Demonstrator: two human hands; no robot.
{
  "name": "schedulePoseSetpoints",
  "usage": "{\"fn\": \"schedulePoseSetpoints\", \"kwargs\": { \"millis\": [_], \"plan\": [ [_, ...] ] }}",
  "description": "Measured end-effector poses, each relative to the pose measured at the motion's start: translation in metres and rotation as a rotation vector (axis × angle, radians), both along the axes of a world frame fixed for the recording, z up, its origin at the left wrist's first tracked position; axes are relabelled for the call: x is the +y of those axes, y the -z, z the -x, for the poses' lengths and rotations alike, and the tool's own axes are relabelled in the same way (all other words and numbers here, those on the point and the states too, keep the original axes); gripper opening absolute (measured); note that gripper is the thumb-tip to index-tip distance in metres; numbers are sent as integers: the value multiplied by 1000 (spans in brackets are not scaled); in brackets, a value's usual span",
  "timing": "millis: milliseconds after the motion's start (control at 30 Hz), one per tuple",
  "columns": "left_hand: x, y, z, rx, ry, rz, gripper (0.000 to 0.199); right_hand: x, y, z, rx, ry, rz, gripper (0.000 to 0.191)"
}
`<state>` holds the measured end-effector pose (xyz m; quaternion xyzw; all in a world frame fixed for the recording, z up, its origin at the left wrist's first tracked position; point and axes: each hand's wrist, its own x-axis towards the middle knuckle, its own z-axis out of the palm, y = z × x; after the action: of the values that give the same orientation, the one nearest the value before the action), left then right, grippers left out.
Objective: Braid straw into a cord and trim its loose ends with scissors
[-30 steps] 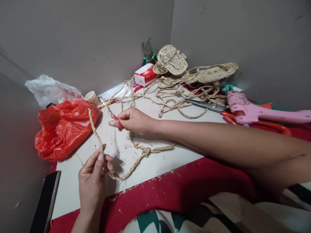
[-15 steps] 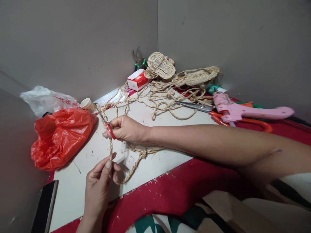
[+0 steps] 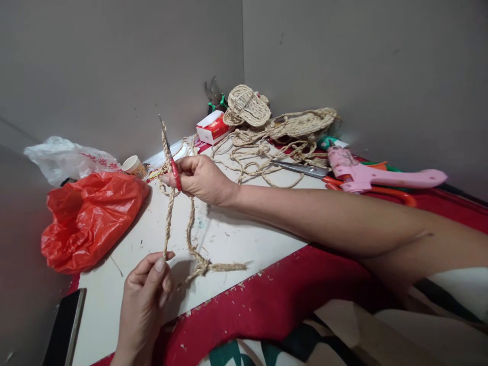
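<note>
My left hand (image 3: 147, 292) pinches a braided straw rope (image 3: 169, 223) between thumb and fingers, low over the white board. From there the rope rises to my right hand (image 3: 196, 178), whose fingers are closed around small red-handled scissors (image 3: 174, 170). The scissors' narrow blades point up, and rope runs close beside them; whether the right fingers also grip it is hard to see. Below the right hand, another stretch of rope hangs down to a knot (image 3: 203, 265) on the board, with a short end sticking out to the right.
Behind lie a tangle of rope (image 3: 263, 152), a woven straw sole (image 3: 249, 104), a red-and-white box (image 3: 213, 127) and pliers (image 3: 216, 96). A pink glue gun (image 3: 385, 175) and large orange-handled scissors (image 3: 308, 169) are right. Left are a red plastic bag (image 3: 95, 218), paper cup (image 3: 134, 165) and phone (image 3: 64, 328).
My right hand has risen slightly with the scissors, whose blades now point more upright. The rope between my hands is longer, and the knotted part has shifted left and down. My left hand moved slightly left.
</note>
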<state>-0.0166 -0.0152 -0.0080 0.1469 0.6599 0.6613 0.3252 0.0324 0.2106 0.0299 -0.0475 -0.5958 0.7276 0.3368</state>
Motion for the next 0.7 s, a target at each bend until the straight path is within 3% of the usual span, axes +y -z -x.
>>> {"fn": "schedulePoseSetpoints", "kwargs": {
  "millis": [200,267,333,467,533,700],
  "plan": [
    [-4,-16,5,-11,-19,48,21,11,-7,0,81,43,22,34],
    [-6,-22,7,85,3,96,21,13,-8,1,95,46,41,37],
    [-9,-25,9,306,43,173,21,14,-7,2,111,51,43,40],
    [-13,-21,9,797,7,305,21,13,-2,4,86,67,24,42],
    [-11,-16,9,826,-9,335,24,11,1,4,49,77,24,42],
    [3,-12,10,823,103,359,50,2,3,1,14,80,32,40]
  ]
}}
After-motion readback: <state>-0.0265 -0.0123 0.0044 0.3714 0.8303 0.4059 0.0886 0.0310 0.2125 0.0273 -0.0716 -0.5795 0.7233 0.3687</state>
